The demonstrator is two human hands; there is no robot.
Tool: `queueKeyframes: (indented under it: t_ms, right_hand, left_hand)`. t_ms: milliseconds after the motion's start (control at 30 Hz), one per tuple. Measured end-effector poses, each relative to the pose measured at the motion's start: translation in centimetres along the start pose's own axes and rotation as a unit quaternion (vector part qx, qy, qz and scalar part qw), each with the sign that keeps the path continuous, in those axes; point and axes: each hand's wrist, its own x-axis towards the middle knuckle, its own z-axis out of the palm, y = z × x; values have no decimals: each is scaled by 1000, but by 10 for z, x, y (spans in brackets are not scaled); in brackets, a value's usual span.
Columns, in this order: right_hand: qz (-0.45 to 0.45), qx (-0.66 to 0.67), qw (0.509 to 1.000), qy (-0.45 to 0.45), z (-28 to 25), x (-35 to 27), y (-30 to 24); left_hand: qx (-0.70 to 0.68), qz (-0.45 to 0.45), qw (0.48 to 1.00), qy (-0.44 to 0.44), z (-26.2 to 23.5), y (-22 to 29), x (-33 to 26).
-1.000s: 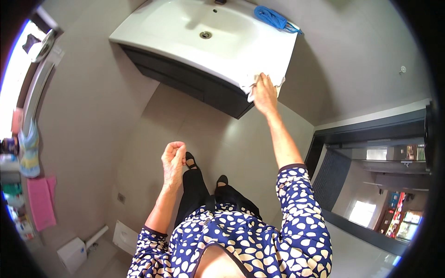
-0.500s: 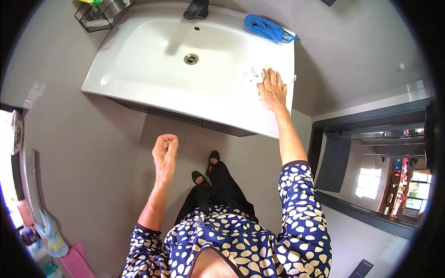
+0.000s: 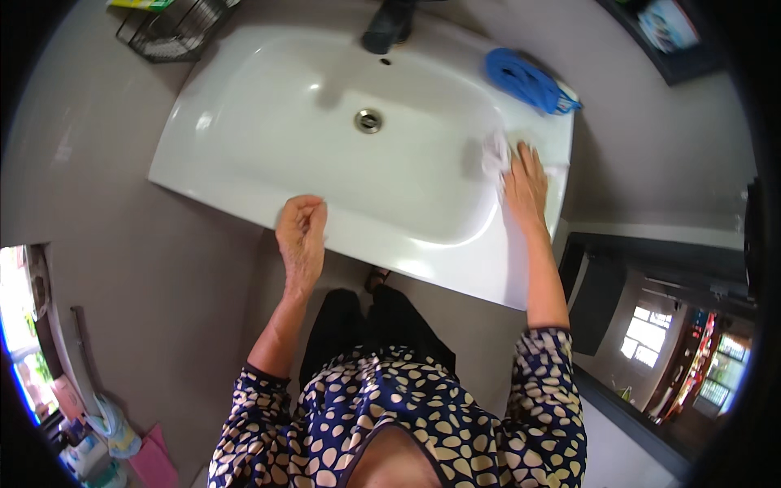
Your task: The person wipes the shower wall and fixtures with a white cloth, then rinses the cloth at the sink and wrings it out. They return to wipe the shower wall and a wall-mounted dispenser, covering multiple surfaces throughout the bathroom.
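My right hand [image 3: 527, 185] presses a crumpled white cloth [image 3: 495, 154] against the right side of the white washbasin [image 3: 244, 163]. Its fingers lie over the cloth, which bunches out beside the thumb over the bowl's edge. My left hand [image 3: 301, 232] hovers by the basin's front rim with its fingers curled closed, and nothing shows in it. Behind the right hand, a rolled blue towel [image 3: 522, 79] rests at the basin's back right corner. A dark faucet [image 3: 389, 26] stands at the back above the metal drain [image 3: 368, 121].
A black wire basket [image 3: 175, 34] is beside the basin's back left corner. A dark-framed mirror or opening [image 3: 598, 313] is at the right. Bottles and a pink item [image 3: 153, 462] sit at lower left. A dark frame [image 3: 667, 37] is at the upper right.
The view has shifted closer to the basin. My left hand has come forward to its front rim. My right hand and the cloth have moved inward, toward the bowl's edge.
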Motion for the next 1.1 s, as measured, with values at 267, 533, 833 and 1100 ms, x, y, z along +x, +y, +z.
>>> queueKeyframes:
  t_ms: [267,533,833,1100]
  right_hand:
    - [-135,138,975,-112,-56,-108,-155]
    - [-303,178,918,-183,-26,-29,-311]
    - [-445,213,868,-64,55,87,-476]
    - [-220,18,975,-37,101,243,-462]
  left_hand:
    - [-34,15,995,98,-28,0,38]
    - [-16,92,972,217,-96,18,87]
    - [-33,115,956,266,-196,22,121]
    - [1,84,977,196,-226,11,129]
